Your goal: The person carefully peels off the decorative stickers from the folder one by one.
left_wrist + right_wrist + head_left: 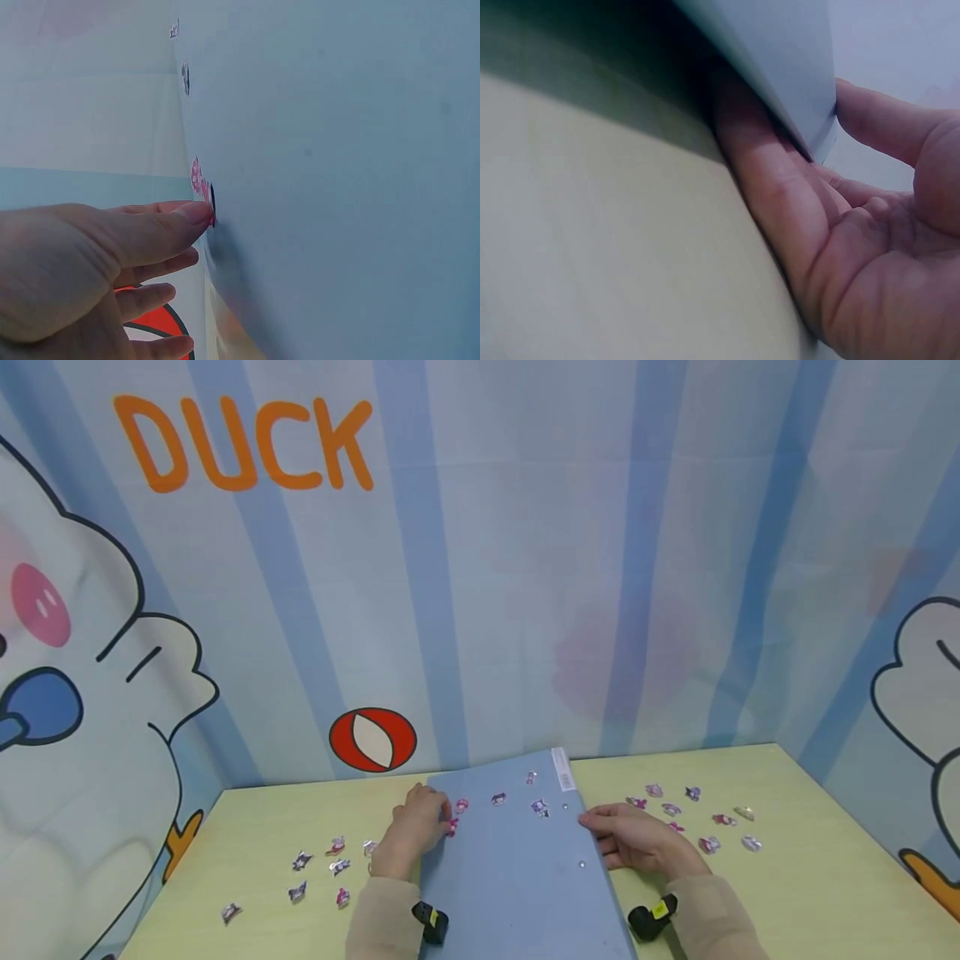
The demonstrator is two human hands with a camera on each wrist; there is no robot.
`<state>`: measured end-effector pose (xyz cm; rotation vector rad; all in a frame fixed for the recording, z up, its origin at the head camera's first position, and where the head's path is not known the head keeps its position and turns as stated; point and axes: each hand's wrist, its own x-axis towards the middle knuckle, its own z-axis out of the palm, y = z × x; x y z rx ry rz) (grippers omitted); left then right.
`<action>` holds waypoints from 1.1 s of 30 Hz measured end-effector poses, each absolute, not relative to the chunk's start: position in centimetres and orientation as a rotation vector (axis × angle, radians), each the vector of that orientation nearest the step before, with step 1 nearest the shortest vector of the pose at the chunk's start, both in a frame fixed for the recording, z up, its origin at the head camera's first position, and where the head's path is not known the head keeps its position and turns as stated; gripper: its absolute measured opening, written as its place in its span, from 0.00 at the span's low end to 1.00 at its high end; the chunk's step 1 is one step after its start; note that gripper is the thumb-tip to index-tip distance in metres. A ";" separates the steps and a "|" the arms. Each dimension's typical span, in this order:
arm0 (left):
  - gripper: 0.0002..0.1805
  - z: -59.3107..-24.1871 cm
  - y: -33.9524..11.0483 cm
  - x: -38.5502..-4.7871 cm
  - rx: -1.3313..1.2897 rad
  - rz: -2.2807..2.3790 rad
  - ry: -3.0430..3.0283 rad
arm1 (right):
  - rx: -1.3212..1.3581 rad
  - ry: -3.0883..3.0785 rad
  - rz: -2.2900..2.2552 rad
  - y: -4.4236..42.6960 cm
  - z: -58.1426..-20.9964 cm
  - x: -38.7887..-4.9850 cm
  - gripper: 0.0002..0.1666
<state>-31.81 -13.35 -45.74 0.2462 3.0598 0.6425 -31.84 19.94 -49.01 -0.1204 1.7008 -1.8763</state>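
Note:
A blue folder (517, 877) stands tilted up on the table, its far end near the wall. My left hand (416, 827) is at its upper left edge, pinching a small pink cartoon sticker (452, 827) between thumb and index finger against the folder's surface. The other left fingers spread loosely, as the left wrist view shows. Several shiny stickers lie on the folder, among them a pink one (462, 806) and a purple one (540, 808). My right hand (637, 839) grips the folder's right edge, thumb on the face and fingers (772, 180) underneath.
Loose stickers are scattered on the pale yellow table (795, 893), one group (339, 866) left of the folder and another (708, 843) on the right. A white label (562, 768) marks the folder's top right corner. A printed cloth wall (517, 568) rises behind.

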 end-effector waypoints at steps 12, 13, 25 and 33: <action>0.12 -45.9 -13.3 -31.7 0.210 0.507 3.143 | -0.127 1.689 -1.874 19.6 -49.0 -31.8 0.22; 0.12 -45.9 -13.3 -31.6 0.214 0.487 3.156 | -0.128 1.690 -1.873 19.6 -49.0 -31.8 0.23; 0.15 -45.2 -13.0 -31.4 0.306 0.481 3.178 | -0.119 1.717 -1.868 19.7 -48.7 -31.8 0.23; 0.11 -44.4 -12.6 -31.1 0.356 0.466 3.172 | -0.112 1.708 -1.867 19.8 -48.7 -31.7 0.24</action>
